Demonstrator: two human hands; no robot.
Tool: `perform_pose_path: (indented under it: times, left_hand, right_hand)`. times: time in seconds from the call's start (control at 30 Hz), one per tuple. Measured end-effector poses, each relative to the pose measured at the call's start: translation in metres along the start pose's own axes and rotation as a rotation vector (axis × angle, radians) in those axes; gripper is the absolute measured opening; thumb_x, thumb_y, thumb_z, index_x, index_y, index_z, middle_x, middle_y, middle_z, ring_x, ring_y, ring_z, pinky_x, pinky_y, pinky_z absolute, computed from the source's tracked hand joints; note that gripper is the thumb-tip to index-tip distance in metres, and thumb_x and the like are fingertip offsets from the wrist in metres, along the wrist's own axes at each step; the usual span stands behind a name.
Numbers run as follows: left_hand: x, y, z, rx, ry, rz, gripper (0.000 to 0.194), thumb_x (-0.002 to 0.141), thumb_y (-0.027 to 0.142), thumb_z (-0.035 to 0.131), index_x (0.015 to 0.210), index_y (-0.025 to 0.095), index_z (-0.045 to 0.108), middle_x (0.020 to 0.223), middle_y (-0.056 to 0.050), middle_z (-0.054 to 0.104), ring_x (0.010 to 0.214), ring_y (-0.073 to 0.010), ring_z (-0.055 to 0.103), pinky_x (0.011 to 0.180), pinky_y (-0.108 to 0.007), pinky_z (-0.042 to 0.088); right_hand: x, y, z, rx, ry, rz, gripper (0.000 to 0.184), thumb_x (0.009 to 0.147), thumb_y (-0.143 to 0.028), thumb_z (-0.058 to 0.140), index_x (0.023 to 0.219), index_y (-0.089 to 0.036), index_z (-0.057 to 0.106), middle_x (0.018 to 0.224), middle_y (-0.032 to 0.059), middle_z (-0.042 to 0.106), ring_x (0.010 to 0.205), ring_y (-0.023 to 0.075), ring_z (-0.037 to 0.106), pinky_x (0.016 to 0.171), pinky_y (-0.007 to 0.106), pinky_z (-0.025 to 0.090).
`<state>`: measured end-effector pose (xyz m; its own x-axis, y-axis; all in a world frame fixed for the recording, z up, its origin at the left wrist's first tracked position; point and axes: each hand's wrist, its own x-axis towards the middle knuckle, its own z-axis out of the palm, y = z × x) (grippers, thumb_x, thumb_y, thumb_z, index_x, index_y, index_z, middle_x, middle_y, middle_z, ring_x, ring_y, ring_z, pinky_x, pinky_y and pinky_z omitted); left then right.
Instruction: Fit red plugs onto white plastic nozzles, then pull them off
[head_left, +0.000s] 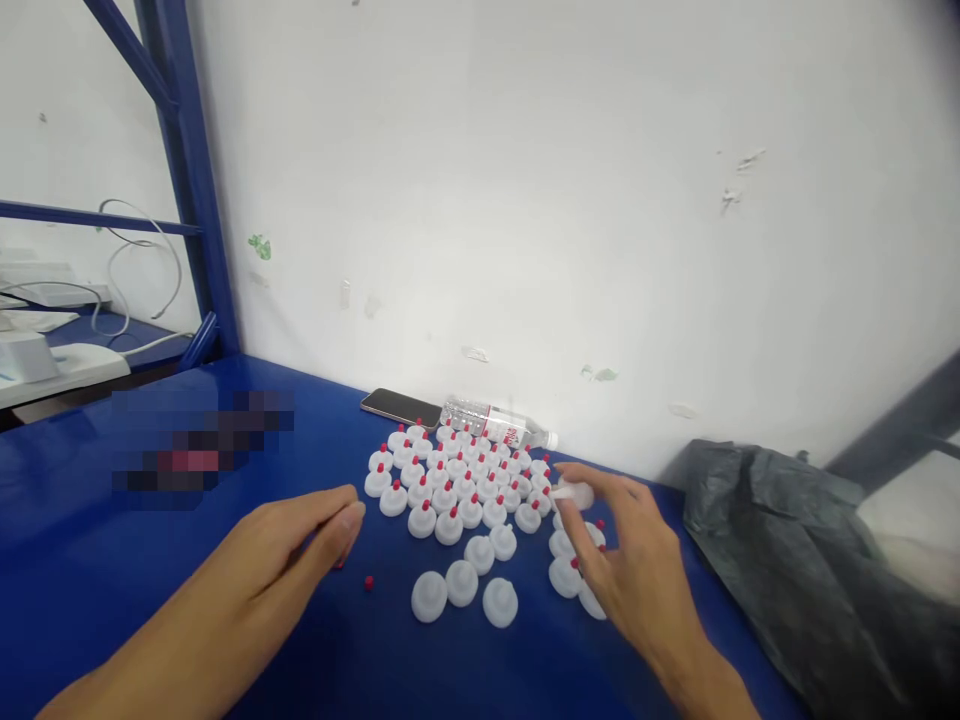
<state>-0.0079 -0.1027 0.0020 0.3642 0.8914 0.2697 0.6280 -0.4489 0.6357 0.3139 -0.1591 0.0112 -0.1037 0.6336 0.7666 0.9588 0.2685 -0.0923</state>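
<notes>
My right hand (626,540) pinches a white nozzle cap (576,495) between thumb and fingers, its narrow tip pointing left. My left hand (300,540) is closed, with thumb and fingertips pressed together. A bit of red shows below its fingertips; I cannot tell whether they grip it or it lies on the table. One small red tip cap (369,583) lies loose to the right of that hand. Several white nozzle caps without red tips, one of them a bare nozzle cap (500,602), stand between my hands. Behind them is a group of white nozzle caps with red tips (448,527).
Along the wall lie a phone (401,408) and a clear water bottle (499,424) on the blue table (247,420). A dark plastic bag (780,560) fills the right side. More nozzle caps (564,577) sit partly under my right hand. A blue metal frame (191,180) rises at left.
</notes>
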Motion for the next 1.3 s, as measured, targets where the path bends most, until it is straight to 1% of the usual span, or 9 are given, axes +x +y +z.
perform_pose_path:
  times: [0.17, 0.3, 0.4, 0.53, 0.8, 0.93, 1.03, 1.13, 1.3]
  left_hand:
    - [0.002, -0.006, 0.02, 0.199, -0.142, 0.077, 0.021, 0.093, 0.044, 0.048, 0.093, 0.032, 0.065, 0.095, 0.003, 0.064, 0.081, -0.0186, 0.061, 0.072, -0.031, 0.043]
    - [0.005, -0.017, 0.035, 0.328, -0.261, 0.062, 0.019, 0.091, 0.031, 0.046, 0.093, 0.032, 0.065, 0.099, 0.0, 0.062, 0.091, -0.0223, 0.06, 0.069, -0.033, 0.041]
    - [0.009, -0.021, 0.032, 0.407, -0.279, 0.027, 0.024, 0.092, 0.029, 0.04, 0.093, 0.029, 0.063, 0.1, -0.002, 0.06, 0.093, -0.0245, 0.058, 0.068, -0.035, 0.042]
    - [0.014, -0.02, 0.023, 0.424, -0.28, -0.014, 0.026, 0.093, 0.031, 0.037, 0.097, 0.029, 0.063, 0.102, -0.003, 0.058, 0.091, -0.0241, 0.058, 0.07, -0.036, 0.045]
    - [0.015, -0.017, 0.023, 0.393, -0.29, -0.024, 0.025, 0.092, 0.034, 0.04, 0.1, 0.031, 0.063, 0.102, -0.002, 0.059, 0.094, -0.0244, 0.059, 0.074, -0.036, 0.047]
    - [0.016, -0.021, 0.024, 0.384, -0.268, -0.013, 0.025, 0.091, 0.035, 0.04, 0.099, 0.032, 0.063, 0.1, -0.002, 0.06, 0.092, -0.0245, 0.06, 0.071, -0.036, 0.047]
    - [0.016, -0.026, 0.027, 0.371, -0.238, 0.0, 0.025, 0.091, 0.038, 0.041, 0.096, 0.033, 0.064, 0.099, -0.001, 0.06, 0.089, -0.0241, 0.06, 0.071, -0.036, 0.048]
    - [0.014, -0.028, 0.031, 0.345, -0.175, 0.03, 0.027, 0.092, 0.043, 0.04, 0.095, 0.034, 0.065, 0.097, -0.001, 0.062, 0.085, -0.0226, 0.062, 0.07, -0.035, 0.049]
    - [0.016, -0.025, 0.031, 0.275, 0.051, 0.126, 0.032, 0.092, 0.047, 0.039, 0.109, 0.035, 0.064, 0.095, 0.0, 0.064, 0.078, -0.02, 0.063, 0.068, -0.033, 0.049]
  right_hand:
    - [0.002, -0.007, 0.001, 0.048, -0.176, -0.067, 0.009, 0.097, -0.028, 0.055, 0.103, -0.025, 0.061, 0.112, 0.0031, 0.072, 0.104, 0.0232, 0.066, 0.103, 0.049, 0.044]
    - [0.005, -0.013, -0.003, 0.044, -0.279, -0.102, 0.003, 0.093, -0.027, 0.062, 0.092, -0.025, 0.065, 0.108, 0.0031, 0.071, 0.1, 0.0232, 0.063, 0.093, 0.045, 0.047]
    - [0.005, -0.012, -0.005, 0.04, -0.395, -0.094, 0.005, 0.091, -0.025, 0.064, 0.087, -0.026, 0.066, 0.089, 0.0002, 0.069, 0.086, 0.021, 0.062, 0.088, 0.045, 0.047]
    - [0.004, -0.012, -0.003, 0.059, -0.496, -0.095, 0.011, 0.091, -0.024, 0.065, 0.081, -0.027, 0.067, 0.078, -0.0037, 0.07, 0.081, 0.0194, 0.063, 0.096, 0.047, 0.044]
    - [0.01, 0.003, -0.017, -0.073, -0.443, -0.011, 0.023, 0.098, -0.031, 0.054, 0.08, -0.026, 0.068, 0.073, -0.0023, 0.068, 0.075, 0.0198, 0.061, 0.094, 0.047, 0.04]
    - [-0.001, 0.02, -0.019, -0.144, -0.49, 0.011, 0.023, 0.096, -0.04, 0.056, 0.081, -0.029, 0.07, 0.071, -0.0035, 0.069, 0.075, 0.0211, 0.062, 0.092, 0.05, 0.04]
    - [-0.013, 0.023, -0.016, -0.186, -0.443, -0.036, 0.021, 0.094, -0.043, 0.059, 0.082, -0.031, 0.072, 0.075, -0.0013, 0.073, 0.078, 0.0243, 0.066, 0.087, 0.048, 0.045]
    - [-0.016, 0.015, -0.013, -0.208, -0.338, -0.101, 0.026, 0.093, -0.047, 0.057, 0.082, -0.03, 0.073, 0.075, 0.0025, 0.073, 0.08, 0.0261, 0.069, 0.08, 0.043, 0.051]
    - [-0.006, -0.004, -0.014, -0.164, -0.239, -0.136, 0.031, 0.093, -0.054, 0.052, 0.096, -0.03, 0.072, 0.079, 0.0045, 0.073, 0.089, 0.0277, 0.071, 0.079, 0.042, 0.058]
